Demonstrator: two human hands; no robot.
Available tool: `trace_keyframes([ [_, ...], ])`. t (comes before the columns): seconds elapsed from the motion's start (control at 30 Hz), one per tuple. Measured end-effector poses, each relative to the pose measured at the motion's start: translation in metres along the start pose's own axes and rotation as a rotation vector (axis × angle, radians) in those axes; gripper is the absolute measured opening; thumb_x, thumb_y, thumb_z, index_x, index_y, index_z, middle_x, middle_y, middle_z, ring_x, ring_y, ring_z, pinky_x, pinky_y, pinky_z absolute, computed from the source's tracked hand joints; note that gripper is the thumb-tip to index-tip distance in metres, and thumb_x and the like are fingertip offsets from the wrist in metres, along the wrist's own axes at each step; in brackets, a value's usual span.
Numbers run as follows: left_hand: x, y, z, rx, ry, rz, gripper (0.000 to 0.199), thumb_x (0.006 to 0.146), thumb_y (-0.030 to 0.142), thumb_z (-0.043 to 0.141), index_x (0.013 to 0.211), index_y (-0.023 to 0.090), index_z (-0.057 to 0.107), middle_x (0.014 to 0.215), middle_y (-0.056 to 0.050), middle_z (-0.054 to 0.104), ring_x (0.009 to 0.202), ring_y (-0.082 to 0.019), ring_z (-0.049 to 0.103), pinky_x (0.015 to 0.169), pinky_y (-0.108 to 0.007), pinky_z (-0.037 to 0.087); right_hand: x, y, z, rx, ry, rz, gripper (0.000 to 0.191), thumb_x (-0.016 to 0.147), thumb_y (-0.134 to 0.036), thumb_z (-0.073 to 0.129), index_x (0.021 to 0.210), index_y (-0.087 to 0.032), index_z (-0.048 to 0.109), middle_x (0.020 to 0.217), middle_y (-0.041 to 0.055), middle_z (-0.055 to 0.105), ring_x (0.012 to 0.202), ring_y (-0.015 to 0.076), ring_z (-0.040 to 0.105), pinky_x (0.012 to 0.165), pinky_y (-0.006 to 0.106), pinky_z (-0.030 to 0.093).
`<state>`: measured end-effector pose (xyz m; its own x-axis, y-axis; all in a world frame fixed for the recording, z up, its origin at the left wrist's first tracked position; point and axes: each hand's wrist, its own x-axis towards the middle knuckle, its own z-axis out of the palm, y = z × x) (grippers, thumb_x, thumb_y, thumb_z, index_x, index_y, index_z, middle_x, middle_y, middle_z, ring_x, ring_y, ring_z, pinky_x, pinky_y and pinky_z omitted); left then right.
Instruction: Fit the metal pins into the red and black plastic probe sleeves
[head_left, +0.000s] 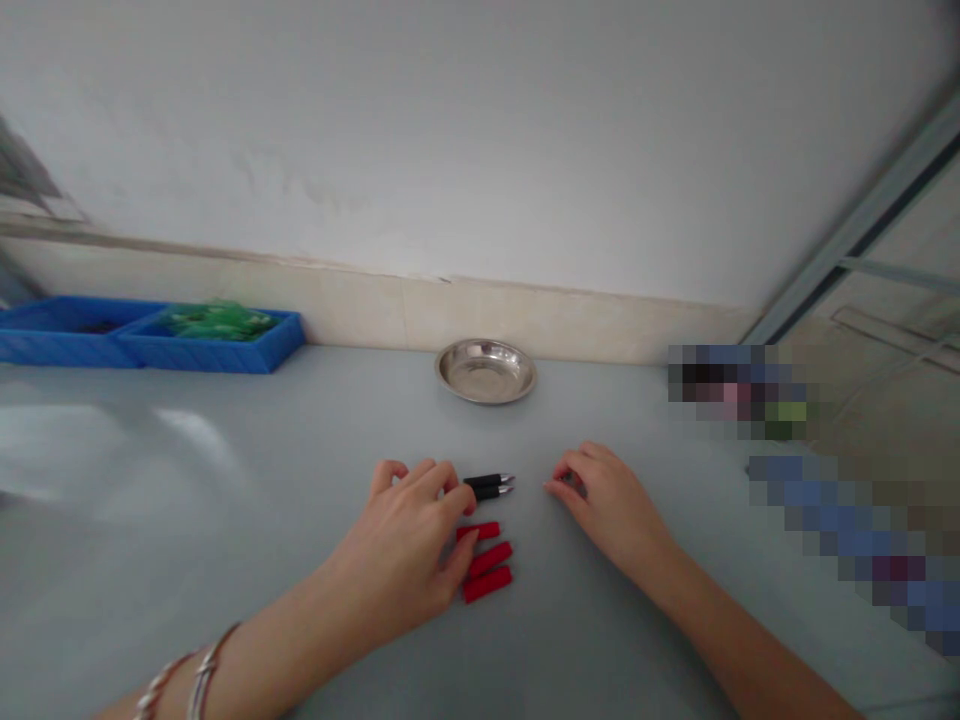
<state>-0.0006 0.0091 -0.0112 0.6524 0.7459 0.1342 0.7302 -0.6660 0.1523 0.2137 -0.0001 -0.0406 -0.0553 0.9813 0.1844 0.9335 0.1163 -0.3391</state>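
Two black pieces with pointed silver tips lie side by side on the grey table, tips to the right. Below them are three red cylindrical pieces, roughly parallel. My left hand is over the left ends of both groups, fingers bent and apart, its thumb at the upper red pieces and its index finger beside the black ones. To the right, my right hand is closed in a pinch near the table; what it holds, if anything, is too small to make out.
A round metal dish stands near the wall. Two joined blue trays are at the back left, one with green pieces, the other with small dark items. Blurred-out areas cover the right side.
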Motion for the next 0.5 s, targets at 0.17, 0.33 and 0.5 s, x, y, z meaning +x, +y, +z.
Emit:
trace_keyframes([
  [0.17, 0.0002, -0.0017, 0.0016, -0.001, -0.023, 0.028, 0.013, 0.079, 0.022, 0.047, 0.082, 0.018, 0.059, 0.083, -0.006, 0.055, 0.075, -0.02, 0.051, 0.074, -0.042, 0.033, -0.0002, 0.0011, 0.0016, -0.02, -0.019, 0.022, 0.01, 0.08, -0.024, 0.055, 0.075, -0.018, 0.06, 0.08, 0.0056, 0.057, 0.08, 0.0188, 0.052, 0.072, 0.031, 0.041],
  [0.33, -0.0003, -0.0032, 0.0024, -0.016, -0.012, 0.043, 0.013, 0.082, 0.021, 0.045, 0.084, 0.019, 0.058, 0.086, -0.005, 0.055, 0.077, -0.02, 0.051, 0.074, -0.04, 0.033, -0.0001, 0.0009, 0.0015, -0.037, -0.015, 0.04, 0.009, 0.08, -0.022, 0.054, 0.076, -0.018, 0.06, 0.079, 0.0059, 0.056, 0.08, 0.0194, 0.053, 0.071, 0.031, 0.041],
  [0.5, 0.0017, -0.0061, 0.0037, -0.01, 0.013, -0.01, 0.021, 0.085, 0.018, 0.041, 0.096, 0.021, 0.058, 0.09, -0.005, 0.057, 0.079, -0.02, 0.053, 0.076, -0.041, 0.031, -0.0004, 0.0004, 0.0003, -0.049, -0.044, 0.045, 0.011, 0.082, -0.024, 0.052, 0.079, -0.017, 0.06, 0.082, 0.0066, 0.055, 0.082, 0.02, 0.052, 0.073, 0.032, 0.041],
])
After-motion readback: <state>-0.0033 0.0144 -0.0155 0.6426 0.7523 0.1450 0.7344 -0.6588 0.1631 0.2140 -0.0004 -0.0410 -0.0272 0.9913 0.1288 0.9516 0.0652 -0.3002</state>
